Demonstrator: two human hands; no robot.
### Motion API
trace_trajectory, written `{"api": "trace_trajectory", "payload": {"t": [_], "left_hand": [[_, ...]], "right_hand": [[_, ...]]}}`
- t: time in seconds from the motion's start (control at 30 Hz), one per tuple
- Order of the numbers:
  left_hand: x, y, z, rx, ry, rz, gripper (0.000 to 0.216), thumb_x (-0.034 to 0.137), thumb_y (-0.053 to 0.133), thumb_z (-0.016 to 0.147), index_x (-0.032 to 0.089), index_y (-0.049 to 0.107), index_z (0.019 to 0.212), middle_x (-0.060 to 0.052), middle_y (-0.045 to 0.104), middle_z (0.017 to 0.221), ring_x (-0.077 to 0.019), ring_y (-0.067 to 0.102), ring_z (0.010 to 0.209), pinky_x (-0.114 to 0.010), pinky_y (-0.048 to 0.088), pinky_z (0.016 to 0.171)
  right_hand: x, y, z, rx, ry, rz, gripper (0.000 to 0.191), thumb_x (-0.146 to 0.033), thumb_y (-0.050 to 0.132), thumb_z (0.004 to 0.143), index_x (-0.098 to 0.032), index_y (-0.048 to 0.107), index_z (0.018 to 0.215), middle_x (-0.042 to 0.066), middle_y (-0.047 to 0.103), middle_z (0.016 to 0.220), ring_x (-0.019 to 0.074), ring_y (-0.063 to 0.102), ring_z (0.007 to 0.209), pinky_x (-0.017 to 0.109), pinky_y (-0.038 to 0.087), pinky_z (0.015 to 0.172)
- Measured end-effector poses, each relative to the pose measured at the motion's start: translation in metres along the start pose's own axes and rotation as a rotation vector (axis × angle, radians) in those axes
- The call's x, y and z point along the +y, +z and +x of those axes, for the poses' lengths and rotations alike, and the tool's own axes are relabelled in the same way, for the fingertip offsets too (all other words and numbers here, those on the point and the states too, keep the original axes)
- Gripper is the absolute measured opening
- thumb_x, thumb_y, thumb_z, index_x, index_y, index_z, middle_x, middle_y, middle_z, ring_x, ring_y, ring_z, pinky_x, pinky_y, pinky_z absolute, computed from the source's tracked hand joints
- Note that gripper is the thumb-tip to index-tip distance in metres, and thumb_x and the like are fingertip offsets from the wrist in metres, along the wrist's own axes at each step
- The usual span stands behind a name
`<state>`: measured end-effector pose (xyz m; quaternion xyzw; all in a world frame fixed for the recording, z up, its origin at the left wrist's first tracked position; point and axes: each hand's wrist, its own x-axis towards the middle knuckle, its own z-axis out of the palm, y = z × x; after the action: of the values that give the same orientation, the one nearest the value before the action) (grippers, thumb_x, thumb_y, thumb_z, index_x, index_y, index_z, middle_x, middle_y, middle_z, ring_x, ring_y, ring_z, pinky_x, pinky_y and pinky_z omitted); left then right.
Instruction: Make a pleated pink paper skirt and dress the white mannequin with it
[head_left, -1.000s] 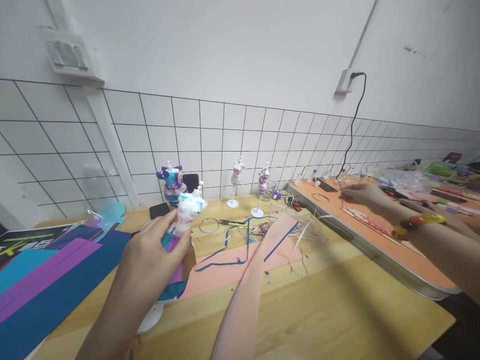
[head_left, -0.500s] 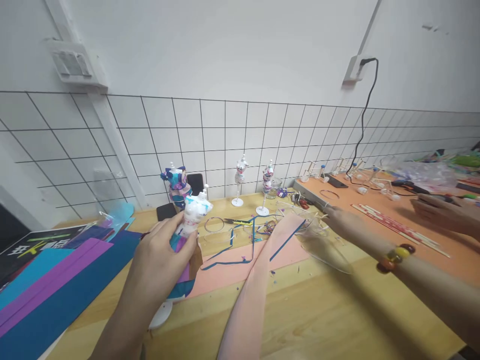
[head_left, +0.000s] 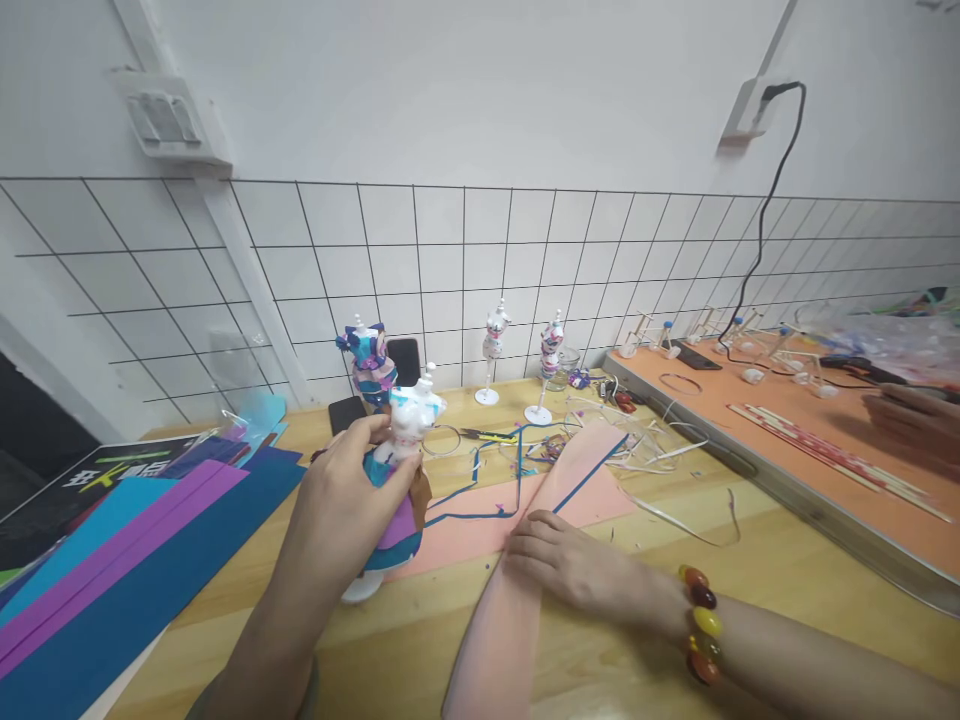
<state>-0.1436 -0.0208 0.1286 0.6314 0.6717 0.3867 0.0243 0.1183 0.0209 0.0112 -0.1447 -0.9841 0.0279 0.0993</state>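
Note:
My left hand (head_left: pixel 352 490) is wrapped round a small white dress-form mannequin (head_left: pixel 412 415) with a blue, purple and brown skirt. Its round white base shows below, over the wood. At the middle of the table my right hand (head_left: pixel 570 560), wearing a beaded bracelet (head_left: pixel 703 625), lies across a long peach-pink sheet (head_left: pixel 495 640) with its fingers curled over the edge; the thumb is hidden. That sheet crosses another flat pink sheet (head_left: pixel 465 505), on which thin blue strips (head_left: pixel 519 470) lie.
Behind stand a dressed mannequin (head_left: pixel 371 370) and two slim white ones (head_left: pixel 493 345). A yellow-and-black cutter (head_left: pixel 487 436), tangled white strips (head_left: pixel 652 445) and a glass jar (head_left: pixel 568 368) lie about. Coloured sheets (head_left: pixel 187 560) are at left. Another person's hand (head_left: pixel 915 420) is over the orange board (head_left: pixel 817 500).
My right hand has come from the tangled strips by the orange board back left onto the peach-pink sheet. My left hand still holds the mannequin. The view has turned slightly left.

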Motion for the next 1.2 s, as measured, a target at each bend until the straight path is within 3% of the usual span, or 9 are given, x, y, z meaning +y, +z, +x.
{"api": "trace_trajectory", "payload": {"t": [0.2, 0.33, 0.43, 0.6, 0.73, 0.9, 1.07, 1.2], "left_hand": [[0.001, 0.000, 0.000, 0.008, -0.044, -0.093, 0.026, 0.039, 0.060, 0.075, 0.026, 0.052, 0.096, -0.003, 0.066, 0.101, -0.0255, 0.060, 0.098, -0.035, 0.046, 0.076], [-0.003, -0.001, 0.003, 0.011, -0.098, -0.145, 0.030, 0.040, 0.063, 0.073, 0.026, 0.052, 0.097, -0.002, 0.065, 0.103, -0.0246, 0.059, 0.101, -0.035, 0.045, 0.078], [-0.009, 0.000, 0.006, -0.001, -0.125, -0.213, 0.031, 0.041, 0.064, 0.072, 0.027, 0.054, 0.098, -0.002, 0.065, 0.104, -0.0239, 0.058, 0.102, -0.035, 0.044, 0.081], [-0.016, 0.007, 0.008, -0.063, -0.150, -0.378, 0.037, 0.042, 0.068, 0.070, 0.024, 0.057, 0.100, -0.005, 0.066, 0.104, -0.0256, 0.058, 0.104, -0.037, 0.043, 0.084], [-0.015, 0.011, 0.008, -0.161, -0.174, -0.515, 0.040, 0.040, 0.067, 0.072, 0.021, 0.057, 0.106, -0.008, 0.067, 0.104, -0.0259, 0.059, 0.102, -0.038, 0.044, 0.086], [-0.017, 0.009, 0.011, -0.165, -0.205, -0.725, 0.044, 0.038, 0.069, 0.071, 0.017, 0.056, 0.107, -0.011, 0.067, 0.105, -0.0263, 0.061, 0.100, -0.039, 0.045, 0.086], [-0.020, 0.003, 0.013, -0.130, -0.250, -0.917, 0.045, 0.035, 0.070, 0.071, 0.016, 0.057, 0.109, -0.012, 0.067, 0.108, -0.0260, 0.061, 0.102, -0.035, 0.046, 0.086], [-0.021, -0.001, 0.014, -0.089, -0.262, -1.002, 0.041, 0.032, 0.070, 0.072, 0.015, 0.058, 0.108, -0.012, 0.066, 0.111, -0.0249, 0.058, 0.108, -0.034, 0.043, 0.091]], "right_hand": [[-0.005, 0.002, 0.021, 0.116, 0.203, 0.297, 0.027, -0.022, 0.038, 0.095, -0.018, 0.064, 0.099, 0.009, 0.067, 0.089, 0.0188, 0.058, 0.086, 0.033, 0.045, 0.080], [0.001, -0.002, 0.027, 0.282, 0.415, 0.517, 0.030, -0.033, 0.038, 0.095, -0.017, 0.063, 0.100, 0.011, 0.067, 0.095, 0.0194, 0.060, 0.086, 0.030, 0.047, 0.075], [0.006, -0.007, 0.028, 0.324, 0.500, 0.688, 0.035, -0.040, 0.037, 0.095, -0.016, 0.062, 0.088, 0.006, 0.063, 0.080, 0.0153, 0.057, 0.068, 0.024, 0.044, 0.059], [0.005, -0.024, 0.027, 0.354, 0.549, 0.745, 0.038, -0.042, 0.045, 0.091, -0.016, 0.054, 0.065, -0.001, 0.050, 0.062, 0.0105, 0.045, 0.056, 0.021, 0.036, 0.052], [0.001, -0.046, 0.028, 0.418, 0.555, 0.765, 0.033, -0.042, 0.050, 0.088, -0.016, 0.062, 0.071, 0.002, 0.060, 0.068, 0.0138, 0.053, 0.063, 0.023, 0.040, 0.056], [0.002, -0.067, 0.031, 0.453, 0.557, 0.890, 0.026, -0.041, 0.055, 0.085, -0.019, 0.069, 0.087, 0.006, 0.070, 0.093, 0.0198, 0.061, 0.083, 0.027, 0.046, 0.069], [0.010, -0.072, 0.040, 0.514, 0.611, 0.804, 0.023, -0.037, 0.055, 0.084, -0.017, 0.064, 0.078, 0.005, 0.066, 0.078, 0.0179, 0.058, 0.073, 0.027, 0.044, 0.065], [0.014, -0.073, 0.058, 0.584, 0.589, 0.894, 0.015, -0.031, 0.054, 0.080, -0.017, 0.061, 0.078, 0.003, 0.063, 0.074, 0.0171, 0.057, 0.069, 0.027, 0.043, 0.062]]}}
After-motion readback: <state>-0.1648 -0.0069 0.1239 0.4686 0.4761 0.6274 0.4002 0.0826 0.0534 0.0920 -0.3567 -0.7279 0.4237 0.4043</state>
